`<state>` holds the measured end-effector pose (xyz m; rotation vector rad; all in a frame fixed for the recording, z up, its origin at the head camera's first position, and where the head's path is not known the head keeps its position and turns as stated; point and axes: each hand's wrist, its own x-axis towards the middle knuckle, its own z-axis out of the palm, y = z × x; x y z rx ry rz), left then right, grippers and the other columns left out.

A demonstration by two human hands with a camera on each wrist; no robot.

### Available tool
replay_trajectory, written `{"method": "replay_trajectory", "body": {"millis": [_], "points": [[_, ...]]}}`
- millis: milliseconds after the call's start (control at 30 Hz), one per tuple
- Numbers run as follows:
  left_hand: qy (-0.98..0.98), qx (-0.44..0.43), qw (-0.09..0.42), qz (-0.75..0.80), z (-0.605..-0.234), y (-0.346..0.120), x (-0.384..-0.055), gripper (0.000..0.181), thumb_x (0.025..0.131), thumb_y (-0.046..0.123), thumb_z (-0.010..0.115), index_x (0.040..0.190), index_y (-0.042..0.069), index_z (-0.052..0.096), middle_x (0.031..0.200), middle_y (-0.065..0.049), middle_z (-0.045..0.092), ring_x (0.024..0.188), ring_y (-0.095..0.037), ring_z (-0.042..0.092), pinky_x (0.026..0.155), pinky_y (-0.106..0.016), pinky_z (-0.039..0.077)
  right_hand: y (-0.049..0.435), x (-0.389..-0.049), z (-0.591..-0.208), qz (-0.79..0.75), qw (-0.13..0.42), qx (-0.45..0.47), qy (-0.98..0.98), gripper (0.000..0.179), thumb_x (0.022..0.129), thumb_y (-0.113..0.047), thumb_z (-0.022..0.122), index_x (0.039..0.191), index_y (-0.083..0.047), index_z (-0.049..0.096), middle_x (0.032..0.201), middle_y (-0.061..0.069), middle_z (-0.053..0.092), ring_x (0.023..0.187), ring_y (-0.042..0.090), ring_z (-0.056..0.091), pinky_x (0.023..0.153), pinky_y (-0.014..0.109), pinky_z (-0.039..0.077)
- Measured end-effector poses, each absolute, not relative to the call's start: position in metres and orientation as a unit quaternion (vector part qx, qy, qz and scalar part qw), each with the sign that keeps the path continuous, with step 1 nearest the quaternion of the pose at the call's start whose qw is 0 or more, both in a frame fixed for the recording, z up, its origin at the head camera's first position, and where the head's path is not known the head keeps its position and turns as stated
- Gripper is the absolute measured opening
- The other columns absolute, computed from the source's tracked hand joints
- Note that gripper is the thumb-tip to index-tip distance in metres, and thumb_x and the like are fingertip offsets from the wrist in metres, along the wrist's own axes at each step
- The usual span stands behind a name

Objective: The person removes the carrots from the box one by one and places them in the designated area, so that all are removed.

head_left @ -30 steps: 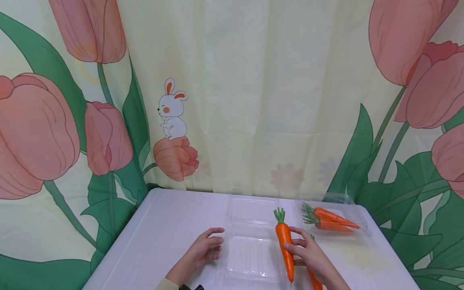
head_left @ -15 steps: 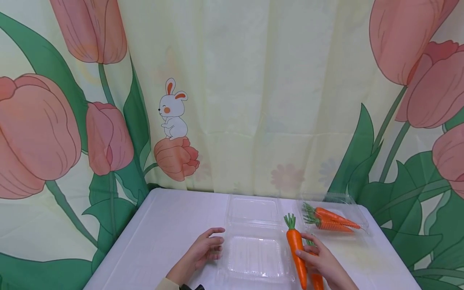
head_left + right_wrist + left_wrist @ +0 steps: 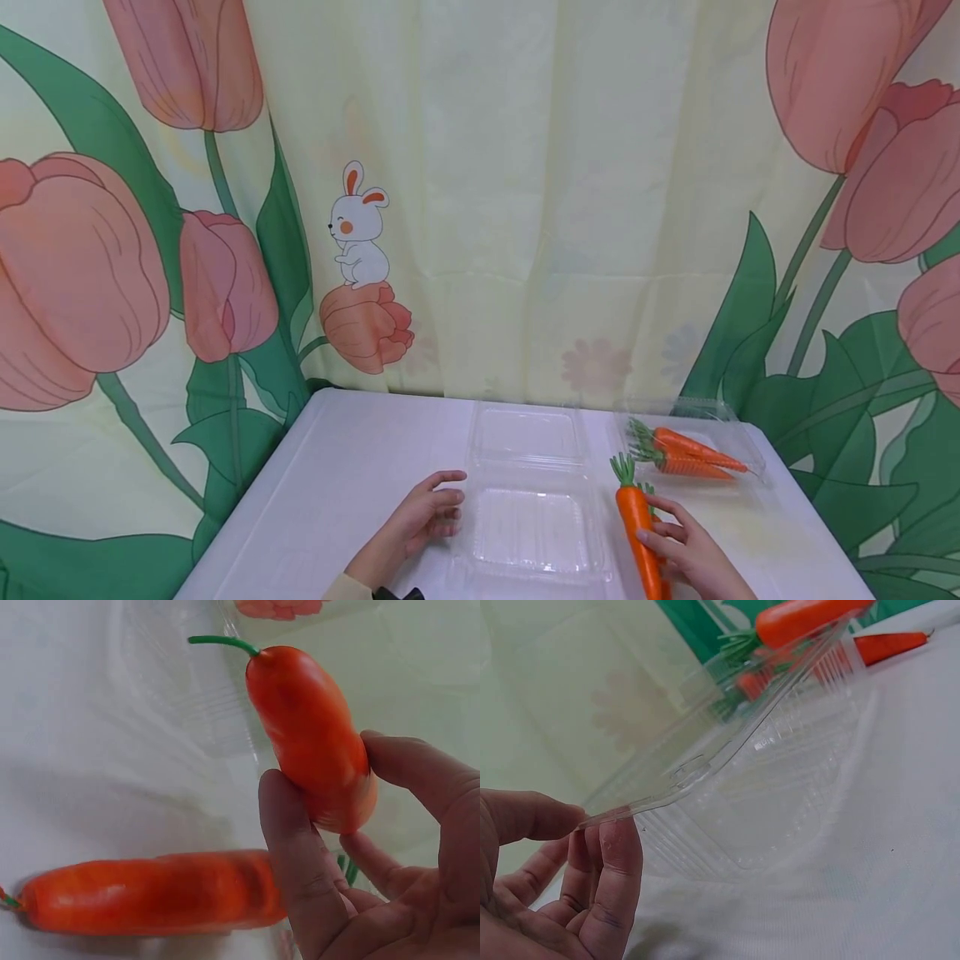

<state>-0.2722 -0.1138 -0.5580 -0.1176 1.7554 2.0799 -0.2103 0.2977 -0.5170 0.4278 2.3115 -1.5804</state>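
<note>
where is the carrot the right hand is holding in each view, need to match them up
Head: held carrot in the right hand, lower right of centre, at the bottom edge.
Left wrist: held carrot at the top, right of centre, cut off.
Right wrist: held carrot upper right of centre.
Shared landmark: the lying carrot, mostly hidden behind it in the head view.

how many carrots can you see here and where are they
4: the held carrot in the right hand, a second carrot beneath it on the table, plus a third carrot and fourth carrot inside the far-right clear box. Others may be hidden there.
</note>
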Motion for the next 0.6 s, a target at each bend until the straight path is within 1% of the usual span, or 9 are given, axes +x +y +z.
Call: {"method": "replay_trajectory", "body": {"millis": [133, 233, 367, 600], "points": [[0.630, -0.045, 0.208, 0.747, -0.559, -0.114, -0.273, 0.046, 0.097, 0.013, 0.068, 0.140, 0.007, 0.055, 0.091, -0.003, 0.064, 0.076, -0.014, 0.063, 0.062, -0.025, 0.059, 0.304, -0.207, -0.521, -0.546, 0.153, 0.154, 0.809, 0.087, 0.094, -0.039, 0.075, 0.156, -0.003, 0.026, 0.124, 0.024, 0.063, 0.093, 0.022, 0.066, 0.086, 0.046, 0.062], [0.631, -0.047, 0.209, 0.746, -0.559, -0.113, -0.273, 0.046, 0.097, 0.013, 0.068, 0.141, 0.007, 0.055, 0.092, -0.004, 0.065, 0.076, -0.014, 0.063, 0.062, -0.025, 0.058, 0.308, -0.204, -0.524, -0.555, 0.151, 0.159, 0.802, 0.086, 0.095, -0.036, 0.075, 0.156, -0.003, 0.024, 0.122, 0.024, 0.063, 0.091, 0.024, 0.066, 0.085, 0.045, 0.062], [0.631, -0.049, 0.211, 0.745, -0.558, -0.112, -0.274, 0.046, 0.097, 0.013, 0.068, 0.141, 0.007, 0.055, 0.094, -0.004, 0.065, 0.076, -0.015, 0.063, 0.063, -0.026, 0.059, 0.315, -0.201, -0.528, -0.576, 0.153, 0.172, 0.785, 0.089, 0.094, -0.033, 0.076, 0.156, -0.002, 0.020, 0.121, 0.026, 0.062, 0.090, 0.026, 0.066, 0.084, 0.045, 0.062], [0.631, -0.041, 0.209, 0.745, -0.558, -0.113, -0.274, 0.048, 0.096, 0.013, 0.069, 0.141, 0.006, 0.055, 0.088, -0.001, 0.064, 0.075, -0.013, 0.064, 0.063, -0.026, 0.058, 0.328, -0.196, -0.530, -0.584, 0.159, 0.182, 0.775, 0.095, 0.094, -0.034, 0.077, 0.156, 0.001, 0.015, 0.122, 0.031, 0.058, 0.090, 0.029, 0.066, 0.082, 0.047, 0.062]]}}
